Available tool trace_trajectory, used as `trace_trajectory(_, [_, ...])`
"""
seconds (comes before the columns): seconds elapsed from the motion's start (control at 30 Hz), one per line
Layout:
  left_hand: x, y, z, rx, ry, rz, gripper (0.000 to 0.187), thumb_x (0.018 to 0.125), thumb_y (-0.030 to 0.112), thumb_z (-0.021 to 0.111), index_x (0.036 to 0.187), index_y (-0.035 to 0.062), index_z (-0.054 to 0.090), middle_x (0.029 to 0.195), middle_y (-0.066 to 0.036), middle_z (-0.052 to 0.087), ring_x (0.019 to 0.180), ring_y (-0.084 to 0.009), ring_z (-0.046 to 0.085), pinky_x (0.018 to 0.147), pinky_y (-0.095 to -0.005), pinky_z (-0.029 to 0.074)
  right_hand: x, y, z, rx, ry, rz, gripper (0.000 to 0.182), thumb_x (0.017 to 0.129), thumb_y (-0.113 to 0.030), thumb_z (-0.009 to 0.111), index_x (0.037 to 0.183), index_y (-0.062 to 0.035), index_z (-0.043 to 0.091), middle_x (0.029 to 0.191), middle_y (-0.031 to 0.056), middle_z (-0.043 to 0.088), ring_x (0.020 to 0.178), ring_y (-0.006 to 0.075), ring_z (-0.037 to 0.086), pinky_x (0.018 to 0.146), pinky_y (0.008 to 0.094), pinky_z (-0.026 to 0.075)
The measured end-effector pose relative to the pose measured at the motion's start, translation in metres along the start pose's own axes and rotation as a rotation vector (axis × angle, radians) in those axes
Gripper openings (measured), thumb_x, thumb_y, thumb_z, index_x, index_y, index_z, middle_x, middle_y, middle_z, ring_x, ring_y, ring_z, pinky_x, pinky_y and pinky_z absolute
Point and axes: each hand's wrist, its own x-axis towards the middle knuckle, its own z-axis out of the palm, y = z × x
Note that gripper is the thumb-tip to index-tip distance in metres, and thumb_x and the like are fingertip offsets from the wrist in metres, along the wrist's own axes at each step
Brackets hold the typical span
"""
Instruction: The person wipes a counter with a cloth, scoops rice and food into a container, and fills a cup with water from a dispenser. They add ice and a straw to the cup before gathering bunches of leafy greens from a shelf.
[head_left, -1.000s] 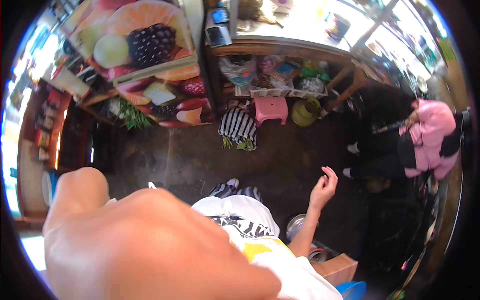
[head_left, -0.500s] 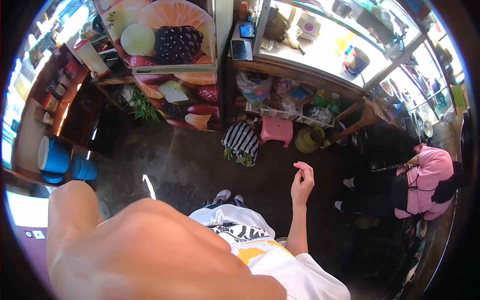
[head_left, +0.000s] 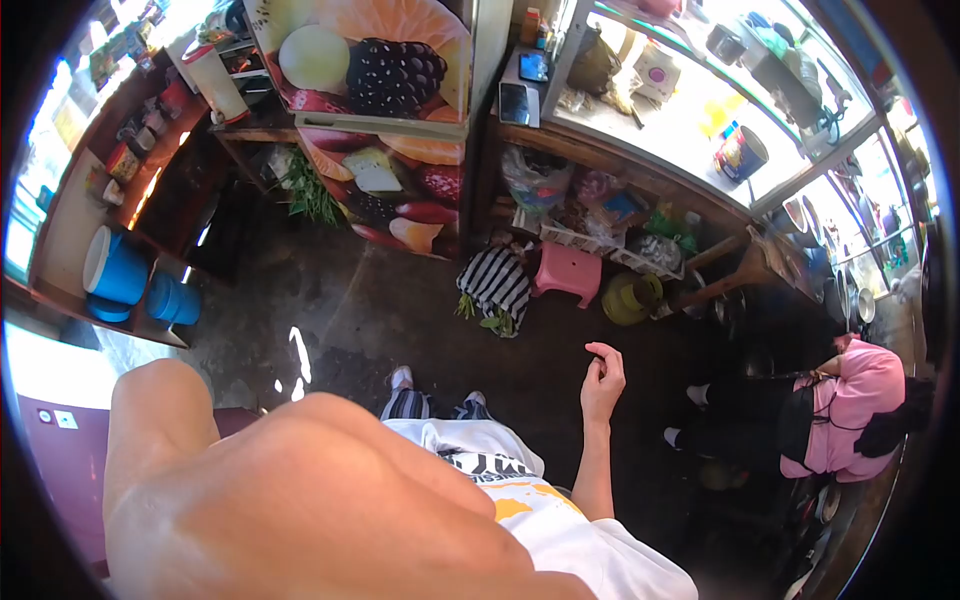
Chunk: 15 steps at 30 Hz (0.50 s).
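Note:
My left hand (head_left: 320,500) is a large, blurred shape very close to the camera at the lower left; its fingers cannot be made out, nor whether it holds anything. My right hand (head_left: 603,383) hangs over the dark floor right of my white shirt (head_left: 590,555). Its fingers are loosely bent, the thumb stands apart from them, and nothing shows in it. Beyond it lie a black-and-white striped bag (head_left: 495,285) with green leaves poking out, a pink stool (head_left: 568,272) and a green gas cylinder (head_left: 630,300).
A fruit-patterned fridge (head_left: 385,180) stands ahead, beside a lit glass case (head_left: 690,110) and two phones (head_left: 517,104). Blue containers (head_left: 118,270) stand at the left. A person in pink (head_left: 845,410) is low at the right, among pans.
The view has shifted, so the fridge, glass case and stool sit further right. More of my feet shows. My right hand keeps nearly the same place and looks slightly more curled.

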Motion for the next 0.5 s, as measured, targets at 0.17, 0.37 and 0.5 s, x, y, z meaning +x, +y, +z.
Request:
trace_trajectory(0.17, [-0.045,0.008,-0.018,0.1,0.019,-0.112,0.011,0.082,0.006,0.068,0.079,-0.0046,0.065,0.071,-0.015,0.062,0.058,-0.024,0.062,0.047,-0.0256,0.045,0.015,-0.034,0.049,0.04,-0.076,-0.095,0.03,0.076,0.014,0.044,0.09,-0.0025,0.064,0.095,0.0096,0.063,0.086,0.023,0.061,0.071,0.0298,0.048])
trace_trajectory(0.37, [-0.13,-0.011,-0.056,0.097,0.098,-0.028,0.013,0.083,0.009,0.066,0.077,-0.0026,0.065,0.07,-0.013,0.063,0.056,-0.0212,0.062,0.045,-0.0244,0.044,0.009,-0.08,0.148,0.066,-0.149,-0.179,0.029,0.075,0.014,0.044,0.09,-0.0018,0.064,0.091,0.0101,0.063,0.084,0.0239,0.061,0.069,0.0302,0.047])
trace_trajectory(0.5, [-0.211,-0.023,-0.089,0.119,0.188,-0.01,0.015,0.084,0.011,0.066,0.075,-0.0013,0.066,0.07,-0.012,0.064,0.055,-0.0194,0.061,0.044,-0.0236,0.043,-0.005,-0.124,0.243,0.118,-0.224,-0.223,0.03,0.074,0.014,0.044,0.089,-0.0019,0.064,0.09,0.0108,0.063,0.085,0.0248,0.061,0.069,0.0309,0.047])
